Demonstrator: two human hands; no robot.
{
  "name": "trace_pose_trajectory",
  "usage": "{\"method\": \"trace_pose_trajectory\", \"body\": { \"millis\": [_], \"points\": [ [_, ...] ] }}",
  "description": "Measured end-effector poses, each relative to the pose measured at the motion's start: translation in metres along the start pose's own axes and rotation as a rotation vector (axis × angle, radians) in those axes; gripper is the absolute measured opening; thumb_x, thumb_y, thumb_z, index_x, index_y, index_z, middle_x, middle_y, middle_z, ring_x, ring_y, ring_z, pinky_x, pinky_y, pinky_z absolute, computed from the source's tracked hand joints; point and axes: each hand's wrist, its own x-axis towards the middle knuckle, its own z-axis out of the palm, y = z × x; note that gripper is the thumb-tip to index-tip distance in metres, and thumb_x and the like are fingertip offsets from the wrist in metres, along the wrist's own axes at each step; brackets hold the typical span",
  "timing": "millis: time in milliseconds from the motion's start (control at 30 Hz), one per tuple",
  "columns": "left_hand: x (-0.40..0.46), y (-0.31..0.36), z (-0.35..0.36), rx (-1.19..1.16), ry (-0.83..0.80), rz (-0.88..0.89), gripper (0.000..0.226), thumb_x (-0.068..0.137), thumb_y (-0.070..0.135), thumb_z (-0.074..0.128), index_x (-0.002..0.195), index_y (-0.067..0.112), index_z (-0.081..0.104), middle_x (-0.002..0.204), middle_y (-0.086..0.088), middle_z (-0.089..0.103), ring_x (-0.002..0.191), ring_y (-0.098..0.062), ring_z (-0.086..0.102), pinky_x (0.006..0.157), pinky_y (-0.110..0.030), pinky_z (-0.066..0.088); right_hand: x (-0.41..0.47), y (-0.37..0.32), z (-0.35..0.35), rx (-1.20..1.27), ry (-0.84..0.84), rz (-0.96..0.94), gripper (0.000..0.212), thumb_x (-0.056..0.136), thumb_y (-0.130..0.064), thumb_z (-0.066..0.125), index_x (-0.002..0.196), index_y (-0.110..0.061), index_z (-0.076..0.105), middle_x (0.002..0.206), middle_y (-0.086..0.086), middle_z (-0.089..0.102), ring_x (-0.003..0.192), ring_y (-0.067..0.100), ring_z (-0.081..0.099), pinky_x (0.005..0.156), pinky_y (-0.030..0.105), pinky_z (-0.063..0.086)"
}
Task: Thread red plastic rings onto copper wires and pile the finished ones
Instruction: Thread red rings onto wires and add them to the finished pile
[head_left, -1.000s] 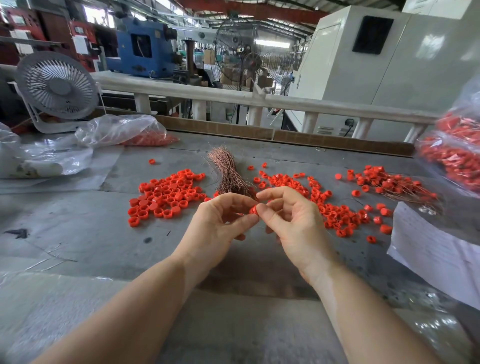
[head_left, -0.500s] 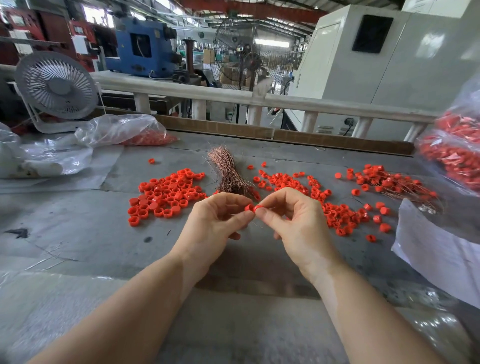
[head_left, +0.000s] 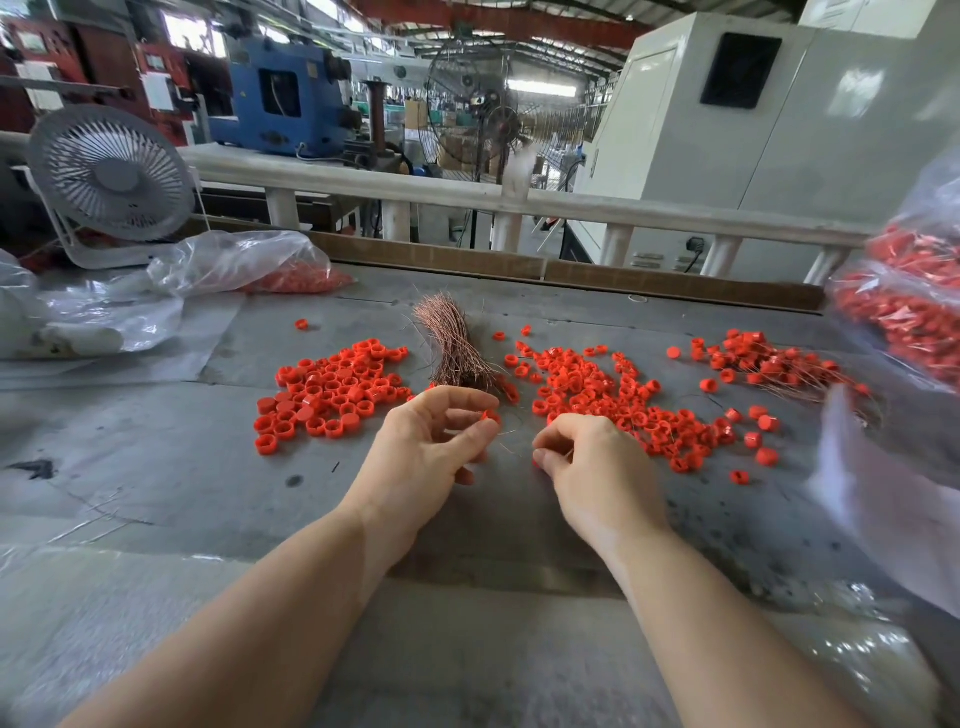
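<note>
red rings (head_left: 332, 387), copper wires (head_left: 454, 345), grey table (head_left: 156, 467), white fan (head_left: 109, 174)

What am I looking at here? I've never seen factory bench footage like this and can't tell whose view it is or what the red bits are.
This is one picture from a camera worn on a person's head, looking down at their own bare hands over a grey worktable. The left hand pinches a red plastic ring. The right hand is curled, seemingly pinching a thin copper wire that runs towards the ring. On the table lie loose red rings, a bundle of copper wires, more rings in the middle, and a pile of rings already on wires far right. Behind stand a small fan and plastic bags.
</note>
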Motion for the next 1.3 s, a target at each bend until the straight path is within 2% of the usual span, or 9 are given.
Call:
{"method": "trace_pose_trajectory", "body": {
  "millis": [167, 333, 600, 833, 933, 1033, 1167, 1233, 1300],
  "points": [
    [-0.0007, 0.0005, 0.0000, 0.033, 0.000, -0.003, 0.017, 0.086, 0.006, 0.062, 0.090, 0.021, 0.069, 0.074, 0.002, 0.060, 0.059, -0.004, 0.059, 0.051, -0.016, 0.046, 0.0007, 0.0031, 0.0026, -0.098, 0.034, -0.020, 0.016, 0.091, -0.023, 0.057, 0.099, -0.024, 0.071, 0.102, -0.002, 0.062, 0.102, 0.019, 0.053, 0.076, 0.027, 0.040],
    [-0.0013, 0.0006, 0.0002, 0.025, 0.012, -0.011, 0.014, 0.089, 0.009, 0.058, 0.092, 0.018, 0.068, 0.079, 0.000, 0.066, 0.059, -0.005, 0.059, 0.051, -0.016, 0.047, 0.0008, 0.0013, 0.0018, -0.045, 0.093, -0.052, 0.017, 0.092, -0.020, 0.056, 0.100, -0.019, 0.071, 0.101, -0.001, 0.062, 0.101, 0.018, 0.053, 0.073, 0.027, 0.038],
    [-0.0003, 0.0012, 0.0010, 0.031, 0.078, -0.010, 0.014, 0.091, 0.018, 0.056, 0.081, 0.013, 0.063, 0.071, 0.004, 0.066, 0.056, -0.007, 0.057, 0.050, -0.018, 0.046, 0.0013, 0.0011, -0.0044, 0.067, 0.121, 0.001, 0.016, 0.087, -0.023, 0.064, 0.071, -0.021, 0.062, 0.082, -0.009, 0.054, 0.077, 0.010, 0.047, 0.056, 0.024, 0.021],
    [-0.0002, 0.0028, 0.0017, 0.032, 0.088, -0.023, 0.015, 0.091, 0.020, 0.055, 0.081, 0.010, 0.062, 0.069, 0.005, 0.066, 0.054, -0.006, 0.056, 0.050, -0.018, 0.046, 0.0017, -0.0002, -0.0052, 0.112, 0.128, -0.013, 0.019, 0.086, -0.029, 0.065, 0.070, -0.020, 0.059, 0.080, -0.007, 0.057, 0.075, 0.012, 0.048, 0.052, 0.023, 0.023],
    [-0.0002, 0.0026, 0.0016, 0.035, 0.090, -0.026, 0.016, 0.091, 0.020, 0.055, 0.081, 0.010, 0.062, 0.068, 0.005, 0.066, 0.053, -0.005, 0.056, 0.050, -0.018, 0.046, 0.0015, -0.0001, -0.0050, 0.123, 0.138, -0.004, 0.032, 0.085, -0.037, 0.065, 0.061, -0.019, 0.053, 0.069, -0.008, 0.053, 0.064, 0.011, 0.045, 0.049, 0.016, 0.025],
    [0.0001, 0.0021, 0.0010, 0.034, 0.091, -0.026, 0.016, 0.091, 0.021, 0.055, 0.081, 0.011, 0.062, 0.068, 0.005, 0.066, 0.053, -0.005, 0.056, 0.049, -0.018, 0.046, 0.0015, 0.0003, -0.0046, 0.124, 0.160, 0.004, 0.046, 0.084, -0.044, 0.063, 0.052, -0.016, 0.044, 0.058, -0.007, 0.045, 0.056, 0.011, 0.040, 0.047, 0.024, 0.023],
    [0.0004, 0.0012, 0.0012, 0.036, 0.092, -0.023, 0.017, 0.092, 0.021, 0.055, 0.079, 0.012, 0.062, 0.067, 0.005, 0.066, 0.052, -0.006, 0.055, 0.049, -0.018, 0.046, 0.0024, 0.0005, -0.0039, 0.188, 0.135, -0.084, 0.010, 0.078, -0.015, 0.073, 0.077, -0.020, 0.064, 0.082, -0.007, 0.055, 0.077, 0.016, 0.053, 0.067, 0.026, 0.039],
    [0.0003, 0.0008, 0.0008, 0.034, 0.085, -0.023, 0.018, 0.092, 0.021, 0.055, 0.079, 0.011, 0.062, 0.067, 0.005, 0.066, 0.052, -0.005, 0.055, 0.049, -0.018, 0.046, -0.0003, -0.0023, -0.0036, 0.214, 0.081, -0.169, 0.023, 0.076, -0.005, 0.072, 0.094, -0.019, 0.068, 0.086, -0.014, 0.051, 0.081, 0.011, 0.052, 0.076, 0.020, 0.042],
    [0.0003, 0.0005, 0.0004, 0.029, 0.074, -0.021, 0.017, 0.092, 0.022, 0.055, 0.080, 0.011, 0.062, 0.067, 0.005, 0.066, 0.053, -0.005, 0.055, 0.049, -0.018, 0.046, -0.0023, -0.0063, -0.0041, 0.245, 0.035, -0.251, 0.032, 0.078, -0.001, 0.069, 0.104, -0.020, 0.068, 0.089, -0.020, 0.049, 0.077, 0.006, 0.050, 0.075, 0.008, 0.037]
  ]
}}
